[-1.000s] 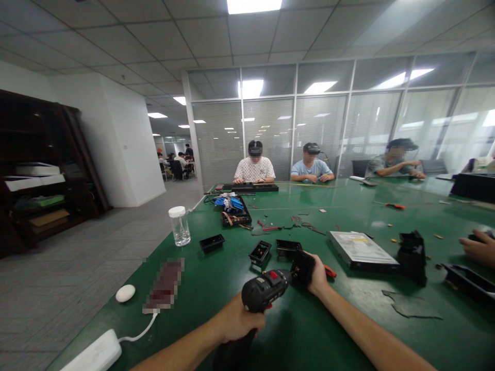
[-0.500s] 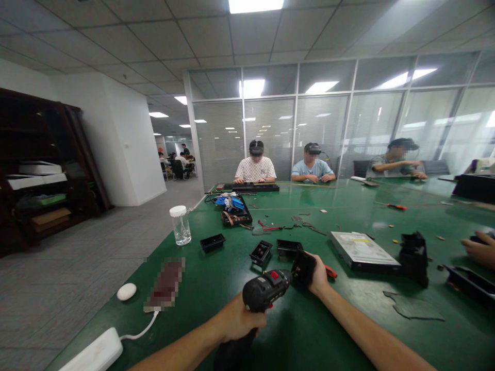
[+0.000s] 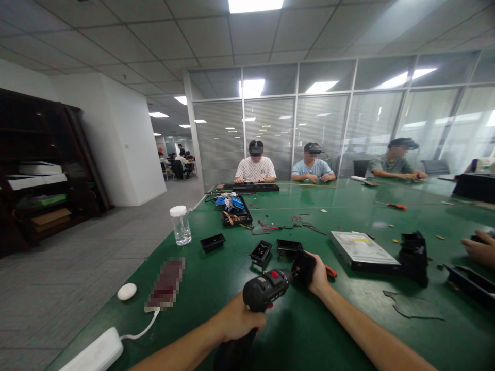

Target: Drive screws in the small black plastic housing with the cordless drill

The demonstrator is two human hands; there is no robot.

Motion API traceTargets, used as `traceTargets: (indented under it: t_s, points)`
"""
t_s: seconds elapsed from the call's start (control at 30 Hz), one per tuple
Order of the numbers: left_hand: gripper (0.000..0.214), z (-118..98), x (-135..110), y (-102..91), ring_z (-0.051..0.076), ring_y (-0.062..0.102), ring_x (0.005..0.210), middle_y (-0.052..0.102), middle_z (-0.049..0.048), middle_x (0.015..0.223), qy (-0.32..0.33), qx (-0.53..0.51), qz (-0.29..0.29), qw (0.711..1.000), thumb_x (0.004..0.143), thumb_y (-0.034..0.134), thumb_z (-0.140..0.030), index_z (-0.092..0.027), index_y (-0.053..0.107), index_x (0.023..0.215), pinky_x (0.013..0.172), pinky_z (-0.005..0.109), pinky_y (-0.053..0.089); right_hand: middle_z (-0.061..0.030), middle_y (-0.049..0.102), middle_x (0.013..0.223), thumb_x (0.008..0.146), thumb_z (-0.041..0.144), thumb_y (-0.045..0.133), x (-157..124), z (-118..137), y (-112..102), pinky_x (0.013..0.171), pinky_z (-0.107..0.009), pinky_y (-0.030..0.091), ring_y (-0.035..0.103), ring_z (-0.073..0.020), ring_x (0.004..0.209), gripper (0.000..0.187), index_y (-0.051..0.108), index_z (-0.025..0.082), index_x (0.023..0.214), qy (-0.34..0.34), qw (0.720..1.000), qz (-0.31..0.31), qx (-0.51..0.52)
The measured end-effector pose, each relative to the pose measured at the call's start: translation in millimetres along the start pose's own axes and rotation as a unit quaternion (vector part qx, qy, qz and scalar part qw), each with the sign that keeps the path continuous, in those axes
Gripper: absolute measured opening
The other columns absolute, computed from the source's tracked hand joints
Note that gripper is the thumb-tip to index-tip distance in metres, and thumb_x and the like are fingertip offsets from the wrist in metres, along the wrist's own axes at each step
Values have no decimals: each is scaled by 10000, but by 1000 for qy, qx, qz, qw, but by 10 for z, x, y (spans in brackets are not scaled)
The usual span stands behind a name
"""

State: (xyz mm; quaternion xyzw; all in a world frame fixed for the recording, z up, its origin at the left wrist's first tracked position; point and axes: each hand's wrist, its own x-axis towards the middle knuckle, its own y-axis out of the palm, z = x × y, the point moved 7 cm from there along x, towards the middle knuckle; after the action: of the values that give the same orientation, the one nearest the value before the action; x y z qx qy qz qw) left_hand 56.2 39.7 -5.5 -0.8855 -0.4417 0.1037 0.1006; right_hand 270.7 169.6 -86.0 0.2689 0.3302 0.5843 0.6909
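One black drill (image 3: 266, 291) is being gripped by the left hand (image 3: 244, 319), wrapped around it, while a black box (image 3: 304, 269) is being held by the right hand (image 3: 318, 276), just beyond the drill's front end. The drill's long axis is being pointed forward and rightward, toward the box; whether contact is being made inside cannot be told.

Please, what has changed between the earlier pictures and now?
The grey-shirted co-worker across the table has lowered a raised forearm. Nothing else clearly changed: the left hand still holds the drill, the right hand the black box.
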Motion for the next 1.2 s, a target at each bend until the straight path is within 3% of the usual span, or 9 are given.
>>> traceTargets:
  t_s: [1.2]
  points:
    - [73,-35,-19,-1,91,440,497,488,-38,521,-10,-2,-10,1000,564,490,-118,-139,511,630,493,214,334,0,596,581,671,308,494,55,-28,-23,489,-303,423,548,-170,509,156,591,201,729,10,1000,21,-1]
